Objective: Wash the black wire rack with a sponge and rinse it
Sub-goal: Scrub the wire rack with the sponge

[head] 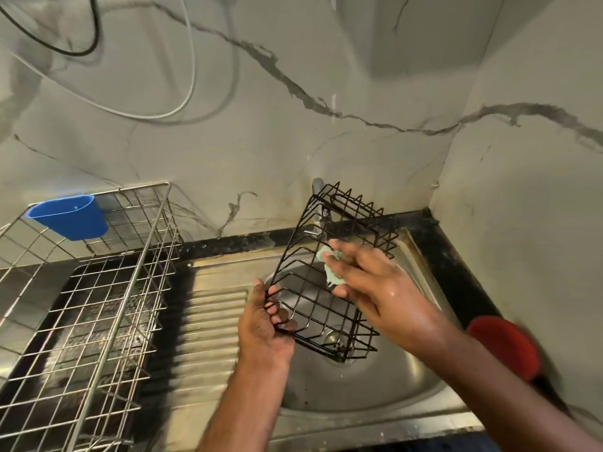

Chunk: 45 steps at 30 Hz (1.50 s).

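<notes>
rack: black wire rack [329, 275] held tilted above the sink bowl [375, 383], far end up near the tap [316, 203], near end low over the drain
left hand: left hand [264, 324] grips the rack's near-left corner, fingers curled round the wires
right hand: right hand [375, 285] pinches a pale green sponge [331, 267] and presses it on the rack's wires, mid-rack; skin looks wet
sink: steel, ribbed drainboard [212, 324] left of the bowl
left side: steel wire dish rack [88, 295] on the counter, blue plastic cup [70, 216] hung on its far edge
right side: red object [504, 345] near the sink's right edge, blurred, can't identify
wall: marble-pattern panels, cables looped far left
</notes>
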{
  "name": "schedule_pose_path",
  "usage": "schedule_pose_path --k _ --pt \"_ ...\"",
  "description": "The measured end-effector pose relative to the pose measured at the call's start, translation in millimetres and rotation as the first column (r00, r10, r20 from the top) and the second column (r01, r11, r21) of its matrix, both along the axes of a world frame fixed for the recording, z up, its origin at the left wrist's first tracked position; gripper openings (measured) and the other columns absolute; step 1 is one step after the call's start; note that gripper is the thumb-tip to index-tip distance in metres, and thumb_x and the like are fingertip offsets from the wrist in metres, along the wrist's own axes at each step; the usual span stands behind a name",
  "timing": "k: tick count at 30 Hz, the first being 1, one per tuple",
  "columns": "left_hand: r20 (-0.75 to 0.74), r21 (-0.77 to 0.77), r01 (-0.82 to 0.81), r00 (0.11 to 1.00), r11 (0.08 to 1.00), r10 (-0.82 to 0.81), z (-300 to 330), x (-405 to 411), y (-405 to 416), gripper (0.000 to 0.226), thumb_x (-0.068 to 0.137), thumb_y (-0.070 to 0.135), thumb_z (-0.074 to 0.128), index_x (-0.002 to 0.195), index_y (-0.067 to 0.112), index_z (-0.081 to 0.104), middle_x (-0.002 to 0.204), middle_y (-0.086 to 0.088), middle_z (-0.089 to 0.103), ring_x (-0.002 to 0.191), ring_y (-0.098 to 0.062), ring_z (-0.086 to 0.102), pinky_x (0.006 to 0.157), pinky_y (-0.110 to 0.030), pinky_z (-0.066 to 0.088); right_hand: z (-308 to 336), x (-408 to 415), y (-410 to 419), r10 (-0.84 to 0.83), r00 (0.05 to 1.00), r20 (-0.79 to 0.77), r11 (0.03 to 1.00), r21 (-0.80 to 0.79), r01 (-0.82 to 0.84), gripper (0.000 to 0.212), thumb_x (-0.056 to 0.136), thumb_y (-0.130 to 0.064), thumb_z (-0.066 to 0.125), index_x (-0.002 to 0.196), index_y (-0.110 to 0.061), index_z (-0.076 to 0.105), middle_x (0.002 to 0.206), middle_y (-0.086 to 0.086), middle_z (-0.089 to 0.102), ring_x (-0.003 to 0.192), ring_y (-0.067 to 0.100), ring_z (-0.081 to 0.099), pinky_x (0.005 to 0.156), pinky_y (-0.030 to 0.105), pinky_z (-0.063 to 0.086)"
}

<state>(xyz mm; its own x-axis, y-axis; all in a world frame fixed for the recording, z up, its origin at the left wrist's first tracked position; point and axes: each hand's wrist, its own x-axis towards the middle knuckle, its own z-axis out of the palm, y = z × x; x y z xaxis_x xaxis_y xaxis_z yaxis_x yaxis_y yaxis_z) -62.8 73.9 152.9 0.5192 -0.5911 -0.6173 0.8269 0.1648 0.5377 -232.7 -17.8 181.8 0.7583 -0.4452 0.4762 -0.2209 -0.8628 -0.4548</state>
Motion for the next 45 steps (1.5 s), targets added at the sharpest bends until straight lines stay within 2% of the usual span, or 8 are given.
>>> schedule_pose_path --k 7,13,20,28,31,33,37,45 --pt "-0.035 -0.003 -0.01 0.999 1.0 0.01 1.8 -5.1 -1.2 0.036 0.098 0.035 0.059 0.067 0.018 0.054 0.037 0.007 0.039 0.025 -0.001 0.03 0.029 -0.014 0.02 1.1 4.0 -4.6 -0.181 0.983 0.027 0.98 0.092 0.178 0.055 0.087 0.005 0.067 0.132 -0.028 0.062 0.139 -0.013 0.058 0.123 0.008 0.05 0.101 0.004 0.032" --pt "-0.045 0.015 -0.005 0.999 1.0 0.005 -3.0 -5.1 0.5 0.026 0.093 0.035 0.067 0.076 0.017 0.061 0.043 0.008 0.043 0.027 -0.002 0.034 0.027 -0.014 0.026 12.3 3.9 -13.3 -0.237 0.966 0.099 0.968 0.109 0.226 0.026 0.089 -0.001 0.067 0.111 -0.011 0.073 0.114 0.0 0.07 0.099 0.009 0.069 0.083 0.022 0.058" --pt "-0.046 -0.019 0.023 0.999 1.0 -0.024 -4.8 -6.1 -2.1 0.027 0.095 0.035 0.064 0.076 0.017 0.06 0.041 0.009 0.043 0.027 -0.002 0.035 0.027 -0.014 0.026 21.7 8.2 -32.1 -0.353 0.924 0.146 0.935 0.094 0.343 0.022 0.092 -0.008 0.065 0.113 -0.011 0.072 0.107 0.001 0.069 0.085 0.008 0.067 0.072 0.023 0.06" --pt "-0.115 -0.077 0.024 0.993 0.997 -0.033 -6.7 3.8 -7.4 0.035 0.097 0.036 0.061 0.067 0.02 0.053 0.037 0.007 0.041 0.026 -0.001 0.034 0.03 -0.014 0.029 27.2 3.8 9.9 0.171 0.971 -0.168 0.978 -0.093 -0.189 0.028 0.102 -0.036 0.043 0.125 -0.036 0.061 0.127 -0.018 0.055 0.112 -0.004 0.051 0.097 0.02 0.043" --pt "-0.073 -0.082 0.065 0.995 0.995 -0.071 -8.3 1.8 -5.1 0.031 0.097 0.035 0.06 0.07 0.019 0.053 0.036 0.006 0.042 0.025 -0.002 0.035 0.028 -0.015 0.027 24.7 0.1 -24.3 0.063 0.983 -0.17 0.987 -0.139 -0.087 0.03 0.104 -0.039 0.046 0.126 -0.03 0.064 0.129 -0.014 0.057 0.112 -0.013 0.046 0.099 0.007 0.036" --pt "-0.06 -0.08 0.094 0.993 0.992 -0.099 -8.1 -1.6 -3.6 0.034 0.098 0.034 0.059 0.068 0.018 0.053 0.036 0.006 0.042 0.024 -0.002 0.035 0.027 -0.014 0.025 31.7 -0.7 -48.0 -0.08 0.997 -0.021 0.983 -0.168 0.075 0.039 0.098 -0.05 0.046 0.129 -0.032 0.062 0.13 -0.017 0.05 0.109 -0.017 0.048 0.097 0.018 0.048" --pt "-0.055 -0.065 0.122 0.991 0.99 -0.126 -6.8 -9.6 -2.0 0.039 0.101 0.033 0.054 0.065 0.017 0.051 0.037 0.007 0.04 0.024 -0.002 0.034 0.027 -0.013 0.024 36.2 9.5 -60.1 -0.265 0.964 -0.016 0.96 -0.099 0.262 0.045 0.093 0.004 0.057 0.132 -0.018 0.063 0.145 0.007 0.049 0.128 0.017 0.049 0.106 0.037 0.049" --pt "-0.085 -0.083 0.082 0.992 0.993 -0.089 -12.8 3.0 -4.2 0.037 0.098 0.036 0.057 0.065 0.022 0.05 0.035 0.007 0.038 0.024 -0.002 0.032 0.027 -0.013 0.024 16.3 4.7 6.4 0.151 0.984 -0.091 0.978 -0.131 -0.162 0.057 0.078 0.011 0.074 0.125 -0.018 0.063 0.128 0.001 0.061 0.117 0.018 0.056 0.089 0.029 0.055"
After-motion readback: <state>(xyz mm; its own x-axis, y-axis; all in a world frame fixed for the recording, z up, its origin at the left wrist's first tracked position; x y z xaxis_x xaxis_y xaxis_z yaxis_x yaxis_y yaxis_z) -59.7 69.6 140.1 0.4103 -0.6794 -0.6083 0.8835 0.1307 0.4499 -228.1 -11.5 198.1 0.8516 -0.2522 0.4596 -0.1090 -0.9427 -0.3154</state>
